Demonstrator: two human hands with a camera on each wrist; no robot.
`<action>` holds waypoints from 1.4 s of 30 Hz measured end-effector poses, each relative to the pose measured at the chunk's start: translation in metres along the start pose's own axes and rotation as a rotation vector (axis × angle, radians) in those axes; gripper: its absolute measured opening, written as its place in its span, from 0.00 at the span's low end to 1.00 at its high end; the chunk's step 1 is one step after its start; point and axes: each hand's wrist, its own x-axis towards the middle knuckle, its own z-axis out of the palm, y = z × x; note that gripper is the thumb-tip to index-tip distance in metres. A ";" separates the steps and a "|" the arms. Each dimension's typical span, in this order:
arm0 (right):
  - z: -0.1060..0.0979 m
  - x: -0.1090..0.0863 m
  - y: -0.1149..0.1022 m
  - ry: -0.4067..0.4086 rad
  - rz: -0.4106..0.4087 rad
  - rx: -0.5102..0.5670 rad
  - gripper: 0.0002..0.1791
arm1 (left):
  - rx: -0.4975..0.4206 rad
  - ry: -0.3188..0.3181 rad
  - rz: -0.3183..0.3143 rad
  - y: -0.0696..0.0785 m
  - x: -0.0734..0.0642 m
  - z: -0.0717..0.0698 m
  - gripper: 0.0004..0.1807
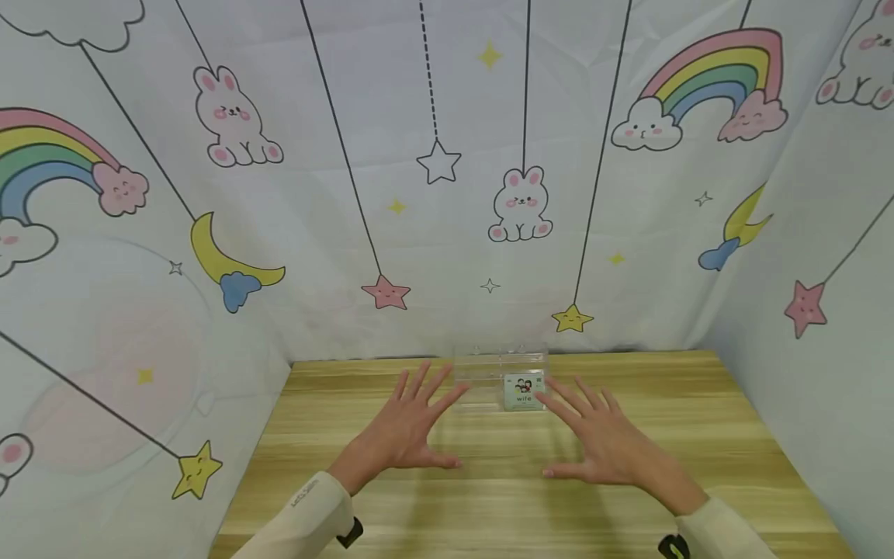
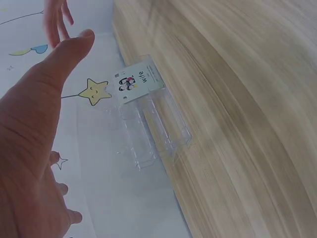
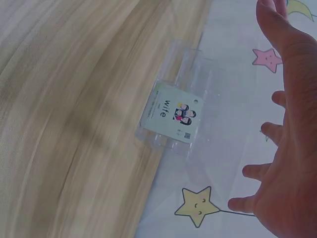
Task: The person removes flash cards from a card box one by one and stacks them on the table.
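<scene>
Wife card [image 1: 524, 392] stands in the right side of the clear holder [image 1: 482, 376]. I see the left hand [image 1: 410, 425] and right hand [image 1: 602, 436] spread wide nearby.

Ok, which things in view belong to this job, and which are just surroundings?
Likely the job, being nearest the hands:
- "wife" card
- clear rack holding it
- left hand, right hand

Surroundings:
- wooden table
- printed backdrop
</scene>
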 end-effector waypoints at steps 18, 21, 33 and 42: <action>-0.001 0.012 0.035 0.095 0.162 0.296 0.51 | -0.545 0.266 -0.177 -0.030 0.034 0.029 0.53; 0.005 0.015 0.039 0.113 0.194 0.374 0.47 | -0.654 0.314 -0.183 -0.035 0.039 0.043 0.51; 0.035 0.020 0.046 0.165 0.312 0.633 0.36 | -0.937 0.390 -0.278 -0.040 0.061 0.091 0.49; 0.060 0.022 0.049 0.130 0.458 0.889 0.34 | -1.074 0.398 -0.325 -0.042 0.070 0.129 0.56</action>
